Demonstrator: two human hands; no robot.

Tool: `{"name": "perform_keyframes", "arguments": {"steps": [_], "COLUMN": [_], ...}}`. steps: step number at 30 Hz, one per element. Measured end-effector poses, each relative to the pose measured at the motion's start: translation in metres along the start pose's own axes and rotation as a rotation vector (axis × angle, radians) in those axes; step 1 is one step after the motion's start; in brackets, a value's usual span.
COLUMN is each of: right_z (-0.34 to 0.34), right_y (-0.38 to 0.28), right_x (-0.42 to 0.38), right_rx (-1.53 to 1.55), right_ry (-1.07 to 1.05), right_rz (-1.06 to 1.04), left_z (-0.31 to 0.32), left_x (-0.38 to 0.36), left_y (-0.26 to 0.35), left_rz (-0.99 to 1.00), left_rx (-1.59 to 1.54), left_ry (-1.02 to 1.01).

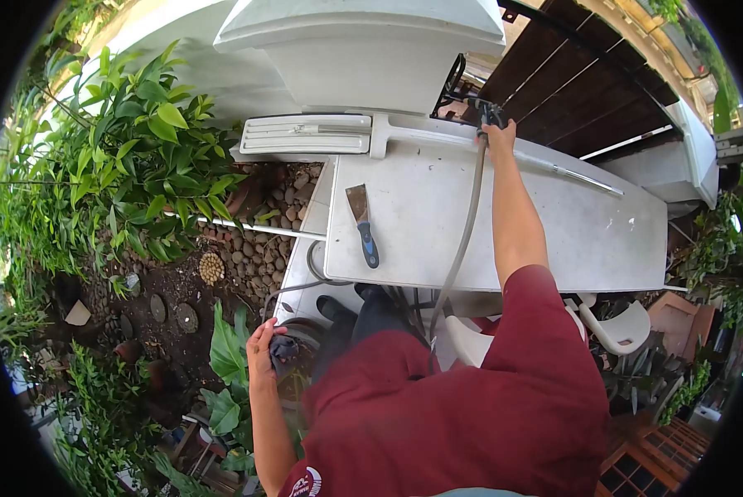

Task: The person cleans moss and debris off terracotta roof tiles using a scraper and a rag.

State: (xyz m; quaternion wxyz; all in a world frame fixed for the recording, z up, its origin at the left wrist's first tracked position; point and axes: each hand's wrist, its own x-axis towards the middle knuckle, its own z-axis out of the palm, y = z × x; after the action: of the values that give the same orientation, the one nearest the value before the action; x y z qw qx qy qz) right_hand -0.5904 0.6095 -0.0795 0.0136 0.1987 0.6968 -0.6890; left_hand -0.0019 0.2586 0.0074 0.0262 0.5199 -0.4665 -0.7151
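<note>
The white tabletop (421,224) looks to me like smooth plastic, matt and lightly scuffed. On my feed, the scraper blade (357,202) is dull, brown-stained metal, its handle (370,246) blue and black plastic. The hose (466,228) reads as flexible rubber or plastic, I can't tell which; the spray nozzle (491,116) seems hard and dark. I see crumpled cloth in the rag (284,351), soft maroon fabric in the shirt (462,406), and dark wood in the gate slats (545,62).

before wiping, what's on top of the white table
On the table: a scraper and, along the far edge, a white bar. What the hose and right arm cover can't be seen.
</note>
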Motion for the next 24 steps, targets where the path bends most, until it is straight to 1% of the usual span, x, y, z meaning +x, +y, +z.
{"name": "perform_keyframes", "arguments": {"steps": [3, 6, 9, 12, 15, 18, 21, 24], "right_z": [0.000, -0.002, 0.001, 0.001, 0.003, 0.002, 0.000, 0.003], "right_y": [-0.001, -0.010, -0.021, -0.004, -0.010, -0.003, 0.017, 0.025], "right_x": [0.001, 0.004, -0.002, 0.025, 0.019, 0.019, 0.026, 0.022], "right_rx": [-0.050, -0.154, -0.344, -0.477, -0.635, -0.687, -0.703, -0.786], "right_ry": [-0.023, -0.083, -0.088, -0.086, -0.054, -0.052, -0.044, -0.042], "right_rz": [-0.003, 0.049, 0.018, -0.062, -0.171, -0.188, -0.234, -0.306], "left_z": [0.002, 0.003, 0.009, 0.014, 0.014, 0.013, 0.017, 0.014], "left_x": [-0.006, -0.007, -0.009, -0.012, -0.010, -0.013, -0.018, -0.020], "left_y": [-0.002, -0.007, -0.009, -0.007, -0.008, -0.008, -0.006, -0.007], "left_rz": [0.001, -0.013, -0.017, -0.015, -0.013, -0.008, -0.004, -0.012], "left_rx": [-0.017, -0.038, -0.054, -0.045, -0.037, -0.033, -0.029, -0.025], "left_ry": [0.034, 0.044, 0.049, 0.058, 0.053, 0.070, 0.084, 0.081]}}
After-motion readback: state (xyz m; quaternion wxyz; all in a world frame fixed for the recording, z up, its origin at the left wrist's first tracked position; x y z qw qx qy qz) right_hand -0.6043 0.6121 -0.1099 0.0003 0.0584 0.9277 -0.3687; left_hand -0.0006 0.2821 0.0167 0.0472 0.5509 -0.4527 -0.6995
